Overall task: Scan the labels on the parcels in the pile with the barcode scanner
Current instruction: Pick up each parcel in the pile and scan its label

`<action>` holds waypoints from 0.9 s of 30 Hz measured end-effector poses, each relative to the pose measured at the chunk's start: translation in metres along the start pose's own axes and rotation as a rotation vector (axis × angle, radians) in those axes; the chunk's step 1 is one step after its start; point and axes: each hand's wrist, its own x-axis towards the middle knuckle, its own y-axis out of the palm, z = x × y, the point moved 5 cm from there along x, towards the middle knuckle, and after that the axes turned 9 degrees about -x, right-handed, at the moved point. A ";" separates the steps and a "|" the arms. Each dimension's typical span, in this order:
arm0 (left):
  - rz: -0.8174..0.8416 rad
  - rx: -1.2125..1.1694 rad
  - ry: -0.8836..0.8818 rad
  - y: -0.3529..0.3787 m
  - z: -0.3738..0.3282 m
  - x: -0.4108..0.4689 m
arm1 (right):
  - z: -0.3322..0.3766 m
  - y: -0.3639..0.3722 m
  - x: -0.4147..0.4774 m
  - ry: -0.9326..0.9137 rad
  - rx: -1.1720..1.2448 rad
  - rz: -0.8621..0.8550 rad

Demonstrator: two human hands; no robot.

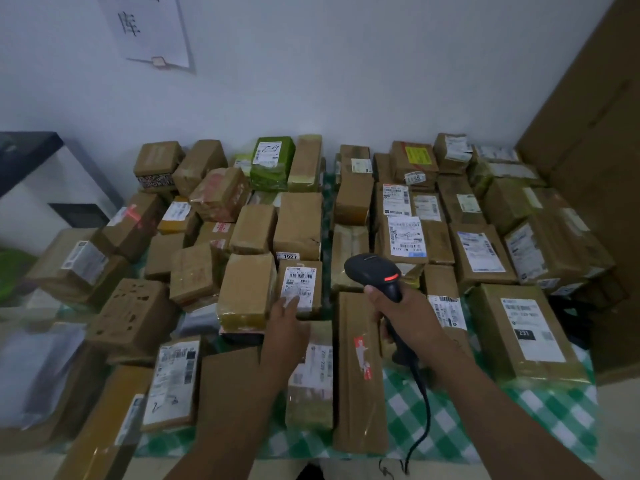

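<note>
**Head view.** The right hand [403, 318] has its grip closed round the handle of the barcode scanner [374, 271]. It holds the scanner above the middle of the pile [298, 223], with the scanner head turned leftward and away from us. A red lamp glows on the scanner's back. Its cable [420, 403] trails toward the near edge of the bench [467, 407], which carries a green checked cloth.

The left hand [285, 323] has an open grip. Its straight fingers rest on the near edge of the white label [298, 277] of a small brown parcel [301, 289], just left of the scanner. We judge that this hand steadies the parcel and flattens the label for reading.

The parcels lie side by side and partly stacked. Many lie label-up, which we take to allow scanning without lifting. All are taped shut, so we cannot tell their contents.
</note>
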 end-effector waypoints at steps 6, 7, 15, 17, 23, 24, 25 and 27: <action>0.129 0.001 -0.203 0.021 0.016 0.064 | 0.016 0.007 0.045 0.033 -0.005 -0.005; 0.124 0.016 -0.244 0.024 0.020 0.068 | 0.016 0.008 0.051 0.047 -0.002 -0.009; 0.064 0.150 -0.269 0.036 0.027 0.084 | 0.002 0.014 0.077 0.101 0.008 -0.023; 0.060 0.142 -0.293 0.038 0.026 0.086 | 0.002 0.013 0.080 0.100 0.012 -0.023; -0.063 0.027 -0.240 0.017 -0.006 0.066 | 0.011 0.011 0.084 0.107 0.083 0.055; -0.083 -0.011 -0.215 0.012 -0.015 0.061 | 0.016 0.011 0.084 0.099 0.110 0.069; -0.105 -0.051 -0.184 0.007 -0.024 0.055 | 0.022 0.010 0.083 0.088 0.140 0.079; -0.155 -0.108 -0.125 -0.004 -0.042 0.044 | 0.032 0.008 0.084 0.071 0.199 0.078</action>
